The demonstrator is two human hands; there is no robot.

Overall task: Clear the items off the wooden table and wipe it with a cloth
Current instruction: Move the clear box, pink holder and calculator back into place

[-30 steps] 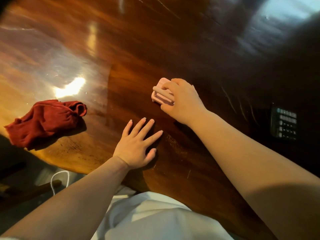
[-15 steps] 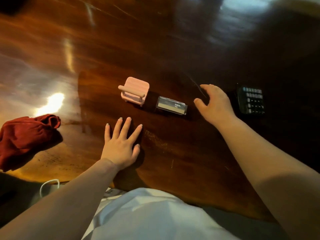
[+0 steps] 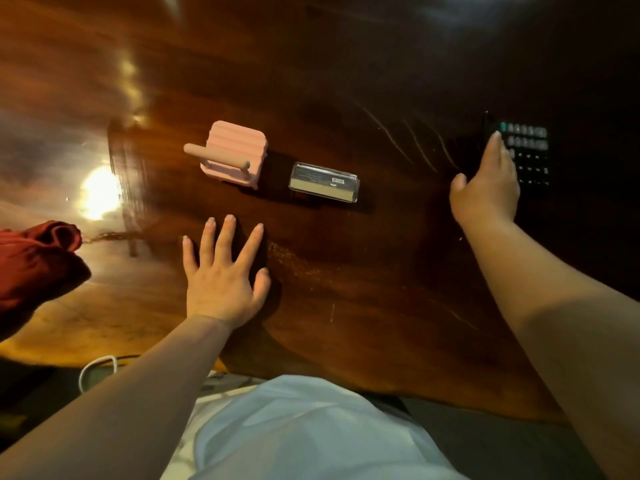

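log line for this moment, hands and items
left hand: flat on table | right hand: open over black keypad, contact unclear | pink holder, clear case: on table, free | red cloth: table's left edge

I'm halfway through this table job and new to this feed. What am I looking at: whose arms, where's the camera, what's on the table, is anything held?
There is no machine here. These are a person's two bare arms, seen from one wide-angle camera worn on their head, looking forward and down.

The left hand lies flat with spread fingers on the wooden table and holds nothing. The right hand reaches with straight fingers to a dark keypad device, probably a calculator, and grips nothing.

Further from the person, in the gap between the hands, are a pink ribbed holder and, beside it, a clear plastic box. A crumpled red cloth lies at the far left.
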